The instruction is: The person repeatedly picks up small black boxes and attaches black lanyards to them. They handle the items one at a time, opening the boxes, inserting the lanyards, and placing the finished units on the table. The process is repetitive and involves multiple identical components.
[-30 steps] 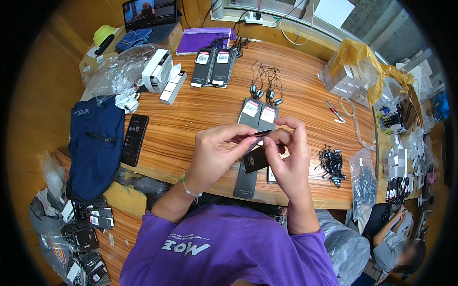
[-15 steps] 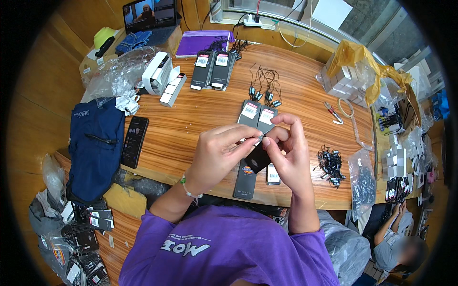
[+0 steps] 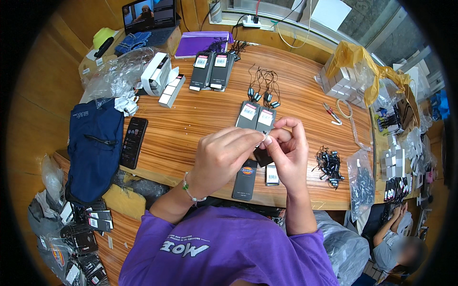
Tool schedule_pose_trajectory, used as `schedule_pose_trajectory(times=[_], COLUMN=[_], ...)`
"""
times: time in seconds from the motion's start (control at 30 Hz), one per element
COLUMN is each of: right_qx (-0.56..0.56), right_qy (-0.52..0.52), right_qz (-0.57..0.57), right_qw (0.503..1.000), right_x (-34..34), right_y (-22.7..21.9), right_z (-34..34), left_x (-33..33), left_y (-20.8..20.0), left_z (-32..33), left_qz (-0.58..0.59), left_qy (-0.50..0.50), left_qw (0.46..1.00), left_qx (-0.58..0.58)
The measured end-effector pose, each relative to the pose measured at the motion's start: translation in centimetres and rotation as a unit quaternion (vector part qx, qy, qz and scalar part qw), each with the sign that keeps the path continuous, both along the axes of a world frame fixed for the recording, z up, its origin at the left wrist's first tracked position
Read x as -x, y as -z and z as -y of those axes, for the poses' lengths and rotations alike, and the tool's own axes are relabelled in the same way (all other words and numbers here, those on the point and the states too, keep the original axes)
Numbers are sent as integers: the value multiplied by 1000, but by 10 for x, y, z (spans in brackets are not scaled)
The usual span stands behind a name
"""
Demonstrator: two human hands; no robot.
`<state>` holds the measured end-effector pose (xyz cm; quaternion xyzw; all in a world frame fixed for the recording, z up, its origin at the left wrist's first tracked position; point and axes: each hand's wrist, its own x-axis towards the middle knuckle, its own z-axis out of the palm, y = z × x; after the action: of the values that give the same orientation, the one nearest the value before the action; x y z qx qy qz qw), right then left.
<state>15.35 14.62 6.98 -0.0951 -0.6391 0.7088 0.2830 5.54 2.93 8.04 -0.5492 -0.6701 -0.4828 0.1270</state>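
Note:
Over the table's near middle, my left hand (image 3: 220, 150) and my right hand (image 3: 288, 155) meet at the fingertips. The left is closed in a pinch on something tiny and pale that I cannot make out. A black hang tag (image 3: 262, 156), partly hidden by fingers, is held in my right hand. Below the hands lie a long black hang tag (image 3: 244, 183) with a coloured emblem and a small stack with a white barcode sticker (image 3: 272, 177). Just beyond are two grey tag stacks (image 3: 248, 112) with barcode stickers and black looped strings (image 3: 272, 90).
A pile of black strings (image 3: 329, 167) and red-handled snips (image 3: 332, 114) lie to the right. Further back are more tag stacks (image 3: 201, 71) and a sticker box (image 3: 171, 90). At left lie a phone (image 3: 133, 143) and a navy bag (image 3: 94, 148). Another person (image 3: 393, 248) sits at lower right.
My left hand has shifted slightly right, its fingertips now against those of the right. The black tag in my right hand has tilted, and less of it shows.

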Motion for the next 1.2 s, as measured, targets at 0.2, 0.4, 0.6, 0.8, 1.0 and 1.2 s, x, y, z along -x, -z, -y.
schedule_pose_trajectory(times=[0.2,0.4,0.6,0.8,1.0,1.2], right_qx=[-191,-259,161,188,263,373], right_qy=[112,37,-64,-65,-180,-177], right_qz=[22,1,-80,-220,-216,-204], right_qw=[975,965,982,955,923,888], right_x=[-3,1,1,6,8,15], right_y=[0,1,5,2,2,4], right_z=[-2,-17,-18,-29,-31,-13], left_x=[-1,1,5,12,9,11], left_y=[4,0,10,32,30,38], left_z=[4,6,3,6,0,-2], left_qz=[300,293,23,-44,-4,26], left_qy=[73,88,24,47,20,-22], left_qw=[951,952,999,998,999,999], left_qx=[-7,1,-13,-18,-29,-9])
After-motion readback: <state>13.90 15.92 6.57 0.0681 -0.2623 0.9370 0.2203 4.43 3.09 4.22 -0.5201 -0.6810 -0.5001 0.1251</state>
